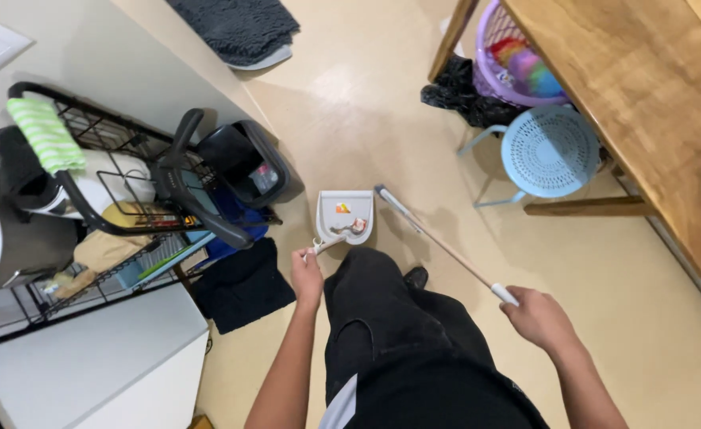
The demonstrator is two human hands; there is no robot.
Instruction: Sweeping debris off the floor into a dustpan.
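Left hand [306, 274]: curled tight round the short handle of the dustpan [345, 216], which sits flat on the floor [366, 103] just ahead of it, open mouth facing away from the person
Right hand [537, 316]: fist wrapped on the white grip at the top of the broom [438, 241]
Broom axis: long stick slants from the right hand up and left, its far end landing right beside the dustpan's right edge, touching or nearly so, can't quite tell
Nearer hand: left one is way closer to the pan; the right is well apart, at the stick's other end
In the pan: a few scraps, one orange bit, one reddish
Between the hands: black trouser leg and a shoe toe
Left side: black bin [247, 163] close to the pan, wire cart [104, 199] beyond it, dark mat [243, 286] by the left wrist
Right side: pale blue stool [547, 152] and wooden tabletop [644, 103], clear of the stick
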